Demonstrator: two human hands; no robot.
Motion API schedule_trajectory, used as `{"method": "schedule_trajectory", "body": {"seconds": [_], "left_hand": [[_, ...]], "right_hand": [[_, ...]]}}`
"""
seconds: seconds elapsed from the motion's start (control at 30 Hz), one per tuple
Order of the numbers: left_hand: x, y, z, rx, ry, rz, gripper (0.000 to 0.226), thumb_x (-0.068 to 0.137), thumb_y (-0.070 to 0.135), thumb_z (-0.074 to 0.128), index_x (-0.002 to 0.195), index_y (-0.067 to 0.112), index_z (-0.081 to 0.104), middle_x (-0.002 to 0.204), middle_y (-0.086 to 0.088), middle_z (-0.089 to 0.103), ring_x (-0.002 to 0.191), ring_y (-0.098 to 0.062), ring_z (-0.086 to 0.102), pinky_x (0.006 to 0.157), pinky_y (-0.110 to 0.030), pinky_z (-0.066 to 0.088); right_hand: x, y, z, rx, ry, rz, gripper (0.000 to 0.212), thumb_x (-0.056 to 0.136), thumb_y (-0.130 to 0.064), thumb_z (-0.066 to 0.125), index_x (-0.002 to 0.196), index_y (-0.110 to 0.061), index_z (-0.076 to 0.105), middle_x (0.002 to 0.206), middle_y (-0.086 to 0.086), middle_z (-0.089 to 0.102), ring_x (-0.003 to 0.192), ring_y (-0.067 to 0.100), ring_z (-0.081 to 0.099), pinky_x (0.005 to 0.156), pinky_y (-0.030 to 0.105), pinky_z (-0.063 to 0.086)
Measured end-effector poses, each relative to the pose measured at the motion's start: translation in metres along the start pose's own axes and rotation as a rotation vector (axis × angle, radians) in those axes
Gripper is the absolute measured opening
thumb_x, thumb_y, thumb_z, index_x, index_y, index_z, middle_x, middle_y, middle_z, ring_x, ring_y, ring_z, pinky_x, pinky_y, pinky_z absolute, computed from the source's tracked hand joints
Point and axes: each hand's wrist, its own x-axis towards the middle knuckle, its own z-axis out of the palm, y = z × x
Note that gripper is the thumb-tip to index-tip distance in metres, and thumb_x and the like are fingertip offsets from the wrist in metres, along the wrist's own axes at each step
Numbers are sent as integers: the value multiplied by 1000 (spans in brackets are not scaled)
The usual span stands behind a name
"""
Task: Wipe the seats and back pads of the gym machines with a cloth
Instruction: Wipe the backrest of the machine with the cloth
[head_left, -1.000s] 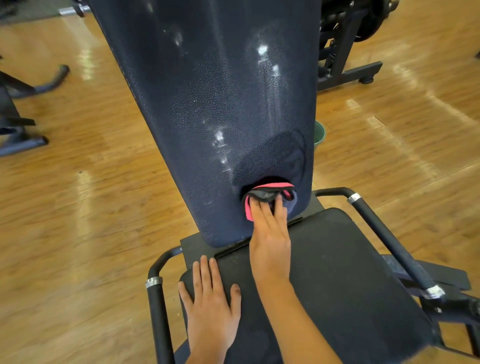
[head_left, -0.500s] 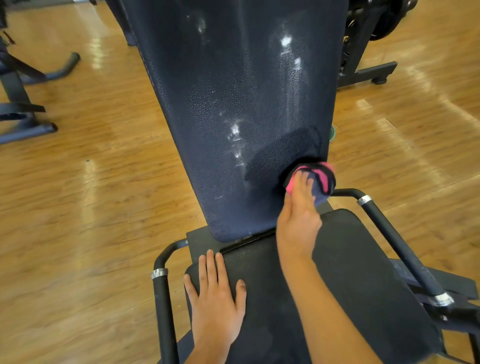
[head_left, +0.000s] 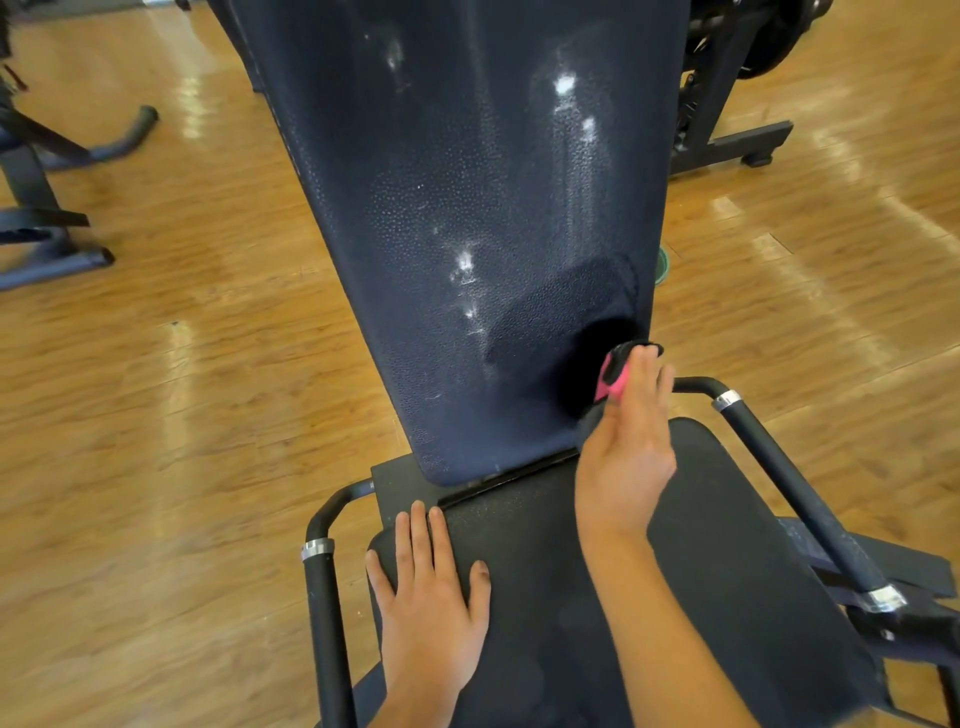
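Right hand (head_left: 626, 457) shifted cloth (head_left: 615, 376) rightward, no legible writing

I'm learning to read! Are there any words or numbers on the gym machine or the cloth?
No, there are none to read here.
Back pad: only white smudges, no letters.
Seat: plain black, no label.
Cloth under the right hand: pink and black, no print visible.
Machines behind: no words visible from here.
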Motion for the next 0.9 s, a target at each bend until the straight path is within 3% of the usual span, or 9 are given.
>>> {"method": "schedule_trajectory", "body": {"seconds": [0.13,0.2,0.3,0.4,0.57,0.7,0.8,0.9], "left_hand": [[0,0,0,0,-1,0,76,96,53,36,155,6,39,162,-13,38,152,-31,32,116,-63,21],[0,-1,1,1,5,6,75,96,53,35,155,6,39,162,-14,38,152,-32,32,116,-63,21],[0,-1,2,4,7,9,75,97,54,35,155,6,39,162,-14,38,152,-32,31,116,-63,21],[0,-1,2,1,10,8,76,96,53,35,155,6,38,162,-14,37,152,-31,30,117,-63,21],[0,-1,1,-1,5,4,75,96,53,36,156,7,34,163,-12,35,153,-30,30,117,-62,19],[0,0,-1,-4,-1,4,75,96,53,35,156,7,36,163,-12,37,152,-31,31,117,-62,19],[0,1,-1,0,-2,5,75,97,54,35,156,7,38,163,-12,36,153,-30,30,117,-61,19],[0,0,-1,2,-9,3,75,97,54,35,156,7,39,164,-12,35,153,-30,30,117,-61,19]], "right_hand": [[-3,-19,30,-1,-33,38,49,93,2,52,142,-2,46,146,14,49,134,34,46,83,48,55],[-25,-31,46,-8,-54,38,48,92,3,54,140,1,48,143,15,52,131,35,49,79,46,57],[-44,-27,51,-28,-110,13,42,98,-4,46,141,-4,48,143,12,52,134,33,46,95,52,52],[-43,-10,43,-149,-144,-133,42,98,-13,42,139,-6,51,140,14,55,132,34,49,105,61,40],[-37,8,41,-80,-96,-243,38,96,-11,55,133,-6,57,141,16,53,135,32,45,108,62,35],[-38,17,39,-74,-117,-337,43,98,-13,53,140,-10,45,147,18,44,139,32,37,111,58,33],[-35,22,39,-120,-137,-379,50,94,-3,61,140,-10,41,148,17,40,141,32,32,112,59,31],[-29,20,34,-95,-117,-372,47,89,7,61,132,-9,50,143,9,38,136,29,36,109,62,34]]}}
